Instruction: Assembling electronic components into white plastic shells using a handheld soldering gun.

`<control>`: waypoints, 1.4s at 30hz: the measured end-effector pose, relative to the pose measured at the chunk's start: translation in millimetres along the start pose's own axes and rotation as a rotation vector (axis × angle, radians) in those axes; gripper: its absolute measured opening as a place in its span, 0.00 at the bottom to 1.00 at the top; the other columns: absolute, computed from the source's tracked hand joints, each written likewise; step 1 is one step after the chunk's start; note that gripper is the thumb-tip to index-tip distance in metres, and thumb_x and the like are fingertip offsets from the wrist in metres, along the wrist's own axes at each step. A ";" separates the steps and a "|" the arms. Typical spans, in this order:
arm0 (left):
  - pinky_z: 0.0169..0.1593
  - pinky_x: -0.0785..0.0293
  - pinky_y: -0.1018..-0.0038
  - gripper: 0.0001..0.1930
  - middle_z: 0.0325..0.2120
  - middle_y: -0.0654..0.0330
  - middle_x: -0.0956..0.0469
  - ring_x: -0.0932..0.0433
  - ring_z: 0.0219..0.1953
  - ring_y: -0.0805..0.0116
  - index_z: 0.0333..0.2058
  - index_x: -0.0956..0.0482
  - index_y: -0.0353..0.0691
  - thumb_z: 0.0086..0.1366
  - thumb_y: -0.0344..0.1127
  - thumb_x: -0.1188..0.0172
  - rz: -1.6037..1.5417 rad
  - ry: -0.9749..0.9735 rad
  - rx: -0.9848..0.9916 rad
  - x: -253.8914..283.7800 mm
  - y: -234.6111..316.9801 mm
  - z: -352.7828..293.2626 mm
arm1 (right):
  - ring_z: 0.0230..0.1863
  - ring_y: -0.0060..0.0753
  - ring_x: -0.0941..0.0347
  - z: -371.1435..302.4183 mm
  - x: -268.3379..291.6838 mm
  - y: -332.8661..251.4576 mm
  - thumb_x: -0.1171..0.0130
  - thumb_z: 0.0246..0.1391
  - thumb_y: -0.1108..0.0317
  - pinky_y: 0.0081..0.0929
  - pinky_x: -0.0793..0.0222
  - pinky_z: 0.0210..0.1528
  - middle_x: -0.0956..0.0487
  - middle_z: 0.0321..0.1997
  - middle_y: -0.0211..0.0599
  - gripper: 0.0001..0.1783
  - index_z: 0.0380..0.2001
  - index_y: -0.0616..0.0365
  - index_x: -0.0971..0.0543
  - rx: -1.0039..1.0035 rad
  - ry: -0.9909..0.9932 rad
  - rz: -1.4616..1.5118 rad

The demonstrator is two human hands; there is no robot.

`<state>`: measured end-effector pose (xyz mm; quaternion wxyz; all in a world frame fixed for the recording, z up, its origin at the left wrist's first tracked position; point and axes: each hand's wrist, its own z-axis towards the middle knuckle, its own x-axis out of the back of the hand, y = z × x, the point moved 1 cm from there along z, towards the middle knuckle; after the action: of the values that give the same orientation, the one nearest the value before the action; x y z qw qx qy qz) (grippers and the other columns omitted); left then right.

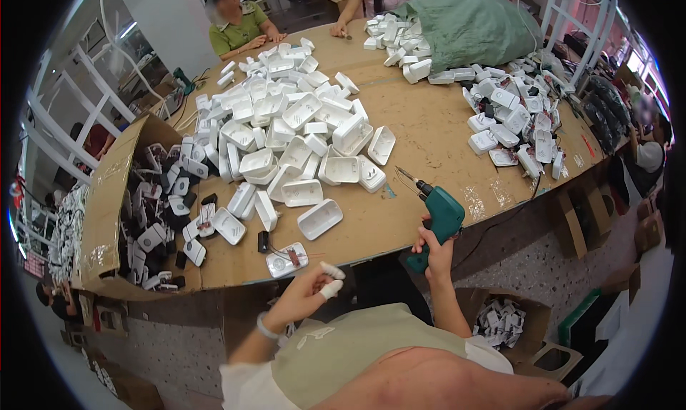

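Note:
In my right hand [434, 253] is a green power drill [444, 213], gripped by its handle. Its thin bit points up and left over the table's front part. My left hand [306, 293] is just off the front edge, wearing white covers on thumb and forefinger. Those two fingertips stand apart, and I see nothing between them. Close beyond that hand lies a white plastic cover [287, 260] with thin wires and a small black block [264, 241] joined to it. A white rectangular shell [319, 219], hollow side up, rests behind it.
A large pile of white shells [286, 124] covers the table's left middle. A cardboard box [107, 210] of wired parts is at left. More wired parts [511, 113] and a green sack [471, 27] lie at right. Two people sit across. The drill's cord [493, 224] hangs off the edge.

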<state>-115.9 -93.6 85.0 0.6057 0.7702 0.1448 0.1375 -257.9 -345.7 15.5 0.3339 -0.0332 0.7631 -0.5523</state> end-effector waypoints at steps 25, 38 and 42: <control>0.45 0.29 0.55 0.12 0.35 0.47 0.23 0.25 0.42 0.47 0.40 0.22 0.36 0.61 0.36 0.38 0.989 0.332 0.028 -26.0 -163.9 3.7 | 0.16 0.20 0.35 -1.1 -3.7 3.2 0.43 0.55 0.74 0.23 0.31 0.24 0.30 0.19 0.29 0.17 0.48 0.64 0.27 -0.006 0.026 -0.016; 0.51 0.33 0.57 0.24 0.40 0.48 0.26 0.30 0.45 0.47 0.54 0.27 0.32 0.58 0.29 0.37 1.018 0.670 -0.217 -14.7 -219.7 -66.4 | 0.17 0.21 0.35 -2.5 -6.4 11.4 0.44 0.57 0.73 0.24 0.32 0.24 0.32 0.20 0.28 0.17 0.50 0.63 0.28 0.066 0.018 -0.030; 0.47 0.33 0.55 0.21 0.38 0.46 0.25 0.28 0.41 0.45 0.49 0.27 0.32 0.53 0.20 0.44 0.908 0.668 -0.137 -22.0 -233.0 -67.1 | 0.17 0.21 0.35 -3.4 -7.4 9.7 0.44 0.57 0.73 0.24 0.32 0.24 0.32 0.20 0.28 0.17 0.50 0.62 0.28 0.082 0.002 -0.028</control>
<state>-175.3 10.0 -127.2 0.4557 0.6289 -0.0265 0.6294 -250.9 -336.0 11.2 0.3262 -0.0297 0.7396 -0.5879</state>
